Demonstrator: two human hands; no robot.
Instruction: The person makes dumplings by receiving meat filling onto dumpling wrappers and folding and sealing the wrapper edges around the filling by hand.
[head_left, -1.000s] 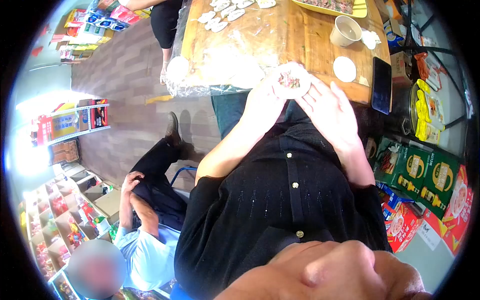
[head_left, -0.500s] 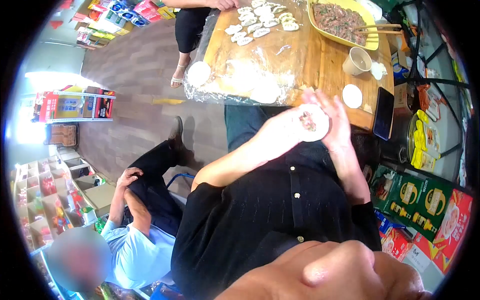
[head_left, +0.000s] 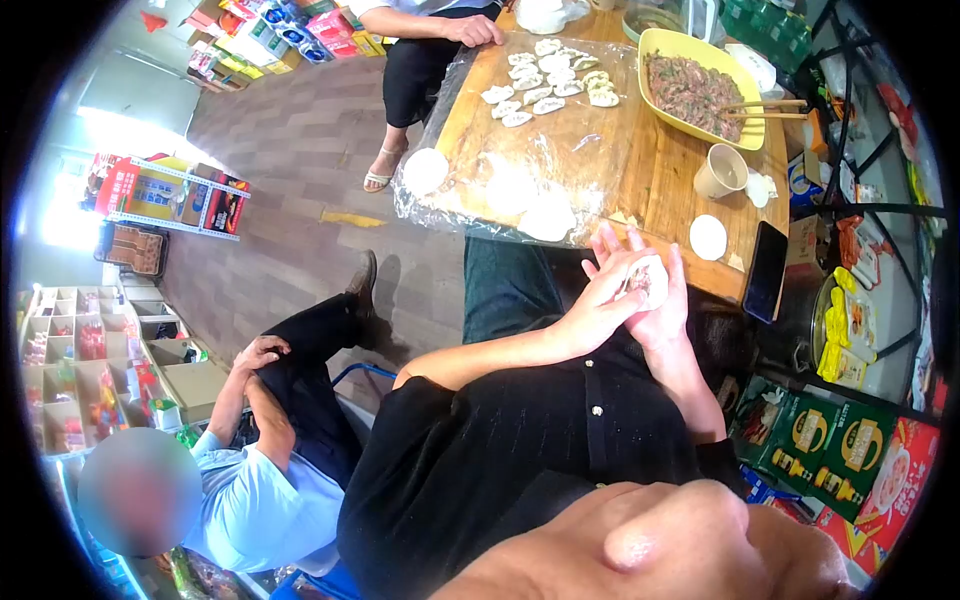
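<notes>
A round dumpling wrapper (head_left: pixel 654 284) with meat filling, partly folded, is held between my two hands in front of my chest. My left hand (head_left: pixel 603 308) grips its near left side, with the thumb near the filling. Beneath and beside it, my right hand (head_left: pixel 668 315) supports the wrapper, fingers reaching toward the table. A loose wrapper (head_left: pixel 708 238) lies on the wooden table beyond my hands. Several more wrappers (head_left: pixel 547 217) rest on plastic film at the near edge. Folded dumplings (head_left: pixel 548 82) sit in rows farther off. Meat filling (head_left: pixel 690 92) fills a yellow dish (head_left: pixel 757 78).
Chopsticks (head_left: pixel 765 108) rest across the dish. A paper cup (head_left: pixel 720 172) and a phone (head_left: pixel 765 270) are at the table's right side. Another person's hand (head_left: pixel 475 30) is at the far left corner. A person in light blue (head_left: pixel 270 500) sits left. Packed shelves stand around.
The wrapper, flat and open before, is now partly folded around its filling. My hands are slightly lower in view, and the left thumb has moved in near the filling. The camera view has shifted.
</notes>
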